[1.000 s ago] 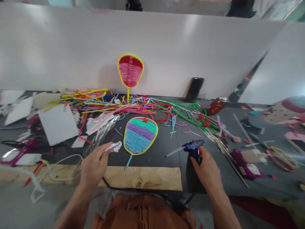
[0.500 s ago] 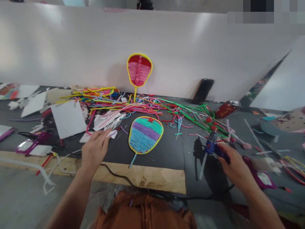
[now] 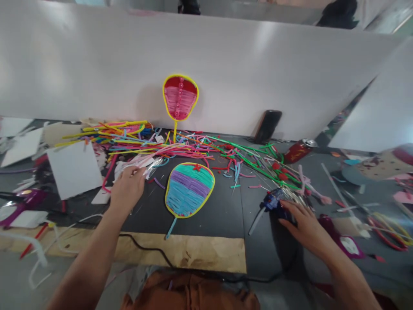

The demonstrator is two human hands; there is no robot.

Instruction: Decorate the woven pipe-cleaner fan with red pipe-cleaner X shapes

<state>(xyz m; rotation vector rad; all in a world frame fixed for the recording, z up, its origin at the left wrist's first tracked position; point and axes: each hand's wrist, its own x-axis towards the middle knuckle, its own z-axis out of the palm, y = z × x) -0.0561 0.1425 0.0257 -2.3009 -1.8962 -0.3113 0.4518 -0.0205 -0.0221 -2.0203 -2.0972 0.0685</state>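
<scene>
A fan-shaped pipe-cleaner piece [image 3: 190,189] with turquoise, purple and blue bands and a yellow rim lies flat in the middle. Left of it, my left hand [image 3: 127,189] is closed at the edge of the paper and pipe-cleaner pile, a small white scrap [image 3: 147,173] at its fingertips. On the right, a blue hot glue gun [image 3: 273,200] rests low over the dark table, its clear glue stick [image 3: 256,221] pointing toward me. My right hand [image 3: 300,224] is closed over its handle, partly hiding it.
A pink and red fan [image 3: 180,97] stands upright at the back. Heaped pipe cleaners [image 3: 161,148] spread before the white panel. A phone [image 3: 267,125], a red can [image 3: 299,150], and scissors [image 3: 387,232] are on the right. A black cord [image 3: 148,247] runs along the front.
My right hand has lowered the glue gun onto its side, turning its glue stick leftward. My left hand has moved in against the paper pile with the white scrap. The view has shifted slightly.
</scene>
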